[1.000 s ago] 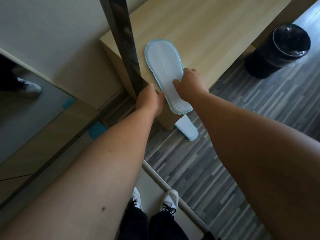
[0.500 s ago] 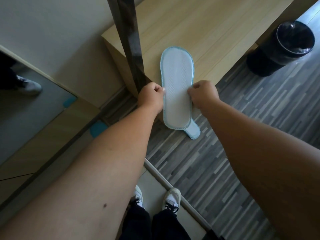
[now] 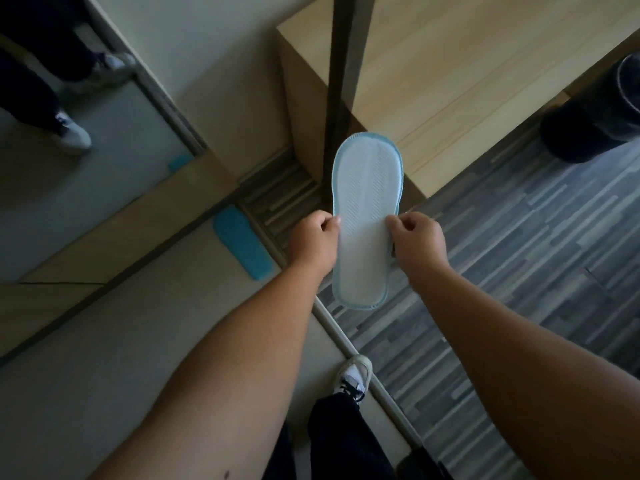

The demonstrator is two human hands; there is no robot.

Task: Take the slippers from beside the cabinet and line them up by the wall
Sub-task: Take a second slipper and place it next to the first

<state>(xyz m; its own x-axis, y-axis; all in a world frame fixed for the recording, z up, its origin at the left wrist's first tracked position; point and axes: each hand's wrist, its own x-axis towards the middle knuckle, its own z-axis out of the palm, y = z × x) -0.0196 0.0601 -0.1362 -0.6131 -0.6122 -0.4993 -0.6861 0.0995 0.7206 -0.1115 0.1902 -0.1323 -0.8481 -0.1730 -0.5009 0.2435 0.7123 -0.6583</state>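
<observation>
Between the two hands hangs one white slipper (image 3: 365, 216) with a blue edge, held up in the air in front of the wooden cabinet (image 3: 433, 64). Its sole faces up at the camera. Its long way runs from the person's body out toward the cabinet, with the wide toe end far away and the heel end close.

The left hand (image 3: 313, 242) is at the left edge of the slipper and the right hand (image 3: 417, 240) is at the right edge, both about the middle of its length. The fingers (image 3: 398, 221) of each hand are curled and pinching the thin edge, so neither hand is free. Both hands are just as near to it.

A pale wall with a long mirror (image 3: 62, 188) runs along the person's left. A blue shape at the mirror's foot may be a slipper's image; I cannot tell. I think the next move is to swing the slipper left and down to the floor (image 3: 519, 254) by that wall. Its long way may need a turn to sit neatly there. I cannot see a second slipper for sure.
</observation>
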